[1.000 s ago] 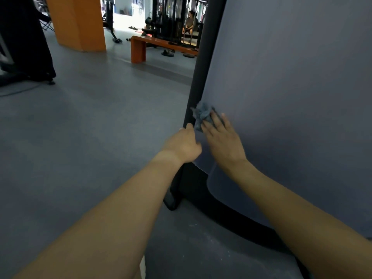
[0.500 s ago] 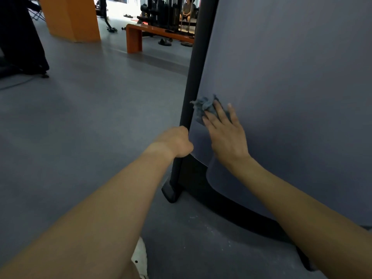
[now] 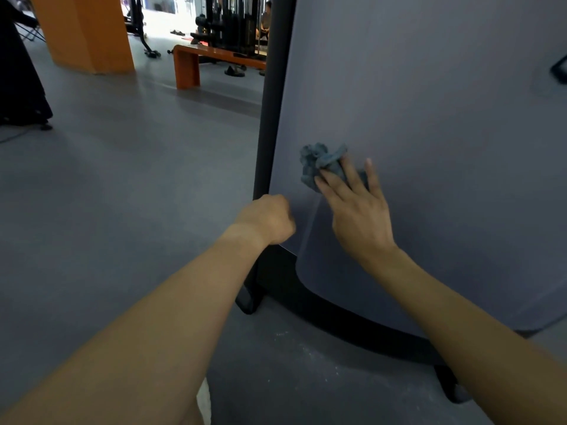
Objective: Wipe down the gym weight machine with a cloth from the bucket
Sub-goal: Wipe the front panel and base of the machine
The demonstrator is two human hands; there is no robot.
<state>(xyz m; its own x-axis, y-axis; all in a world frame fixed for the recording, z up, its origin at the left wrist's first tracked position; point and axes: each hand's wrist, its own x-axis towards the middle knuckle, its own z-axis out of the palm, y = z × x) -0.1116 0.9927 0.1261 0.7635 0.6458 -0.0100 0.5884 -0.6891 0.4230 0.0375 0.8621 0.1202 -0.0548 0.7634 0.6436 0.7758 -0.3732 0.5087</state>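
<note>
Right hand (image 3: 359, 216) lies flat on the machine's grey panel (image 3: 445, 102), fingers straight and spread, pinning the cloth (image 3: 319, 162) against it. No curl round the cloth, just pressure. The cloth is blue-grey and bunched up, and sticks out past the fingertips toward 11 o'clock of the hand. It sits on the panel's lower left area, just beside the black upright post (image 3: 273, 102), with a strip of panel between them.

Left hand (image 3: 267, 220) is at 7 o'clock of the cloth, fingers balled into a fist, nothing visible in it. It's in front of the spot where the post meets the panel edge; contact with either can't be told from this angle. The hands are near each other, not touching.

The panel curves in at the bottom above a black base rail (image 3: 352, 320). One black foot (image 3: 247, 300) sits under the post at 6 o'clock of the left fist, a second foot (image 3: 454, 388) at 5 o'clock of frame. Pale dusty scuffs mark the floor (image 3: 92, 194) in front of the rail.

Writing: a dark mark (image 3: 559, 72) on the panel at 2 o'clock is cut off by the frame edge and can't be read.

Background: black weight rack (image 3: 228, 19) at 12 o'clock, with a seated person (image 3: 265, 23) beside it. Orange bench (image 3: 187, 64) at 11 o'clock. Orange pillar (image 3: 89, 32) between 10 and 11. Dark equipment (image 3: 18, 72) at 10 o'clock against the frame edge.
</note>
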